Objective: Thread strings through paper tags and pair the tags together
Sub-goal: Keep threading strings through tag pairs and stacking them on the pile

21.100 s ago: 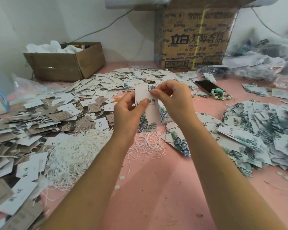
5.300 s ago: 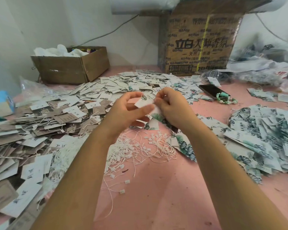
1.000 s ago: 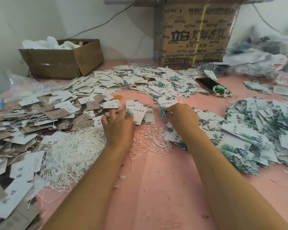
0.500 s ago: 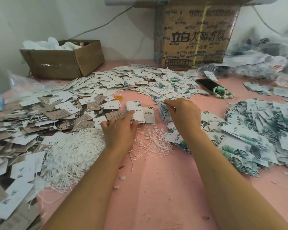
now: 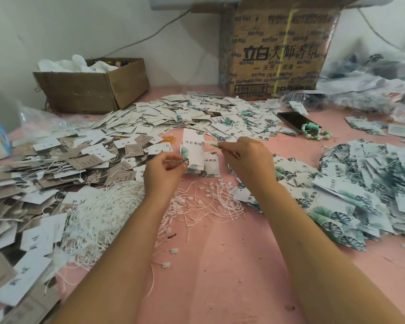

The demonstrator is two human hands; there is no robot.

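My left hand (image 5: 164, 170) pinches the lower edge of a white leaf-print tag (image 5: 193, 149) that stands upright above the pink table (image 5: 220, 265). My right hand (image 5: 247, 157) pinches a second tag (image 5: 212, 143), seen edge-on, just right of the first. Another leaf-print tag (image 5: 211, 167) lies flat below them. Loose thin strings with small white clasps (image 5: 206, 202) lie just in front of both hands. A thick heap of white strings (image 5: 98, 213) sits to the left.
Brown and white tags (image 5: 45, 169) are piled at left, unstrung leaf tags (image 5: 197, 113) behind, and a heap of leaf tags (image 5: 369, 183) at right. A phone with a bead bracelet (image 5: 299, 123), two cardboard boxes (image 5: 91, 87) (image 5: 278, 50) and plastic bags stand further back.
Both hands have risen off the table. My left hand has lifted a leaf tag upright, and my right hand has brought a tag from the pile toward it.
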